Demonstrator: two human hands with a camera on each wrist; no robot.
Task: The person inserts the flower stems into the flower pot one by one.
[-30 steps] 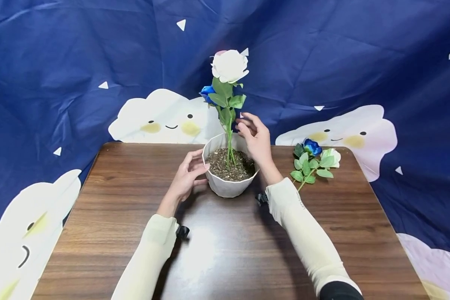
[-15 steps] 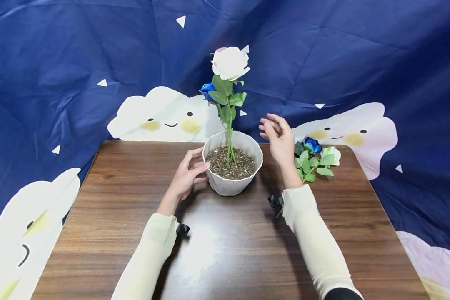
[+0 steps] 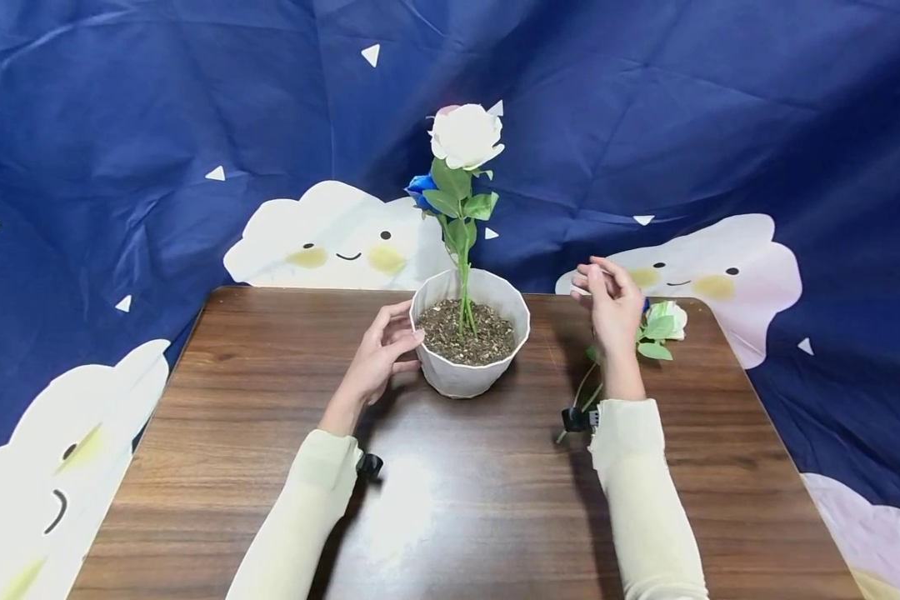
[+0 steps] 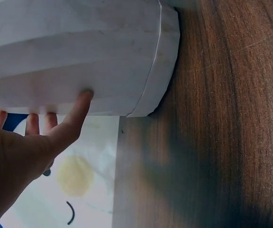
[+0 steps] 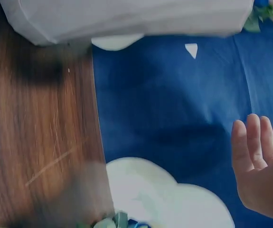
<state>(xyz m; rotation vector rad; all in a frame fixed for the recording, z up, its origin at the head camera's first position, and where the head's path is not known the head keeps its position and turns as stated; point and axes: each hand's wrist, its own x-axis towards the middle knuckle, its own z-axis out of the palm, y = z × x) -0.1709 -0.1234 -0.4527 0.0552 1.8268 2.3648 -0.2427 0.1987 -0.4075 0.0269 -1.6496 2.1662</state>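
The left hand (image 3: 373, 357) rests its spread fingers and thumb against the left side of the white pot (image 3: 461, 379); the left wrist view shows the fingertips touching the pot wall (image 4: 79, 57). Soil (image 3: 487, 337) fills the pot, and a white rose (image 3: 467, 137) and a blue rose (image 3: 420, 190) stand in it, with a bit of pink behind the white bloom. The right hand (image 3: 613, 321), fingers loosely bent and holding nothing, hovers right of the pot, over the flowers lying on the table. In the right wrist view that hand (image 5: 262, 161) is apart from the pot.
On the right of the wooden table (image 3: 270, 417) lie a white rose (image 3: 667, 321) and a blue one largely hidden behind the right hand, their stems (image 3: 588, 396) pointing toward the front. A blue cloth (image 3: 607, 108) with cloud prints hangs behind the table.
The right hand has moved away from the potted stems to the right, and now covers part of the lying flowers. The left hand has stayed at the pot.
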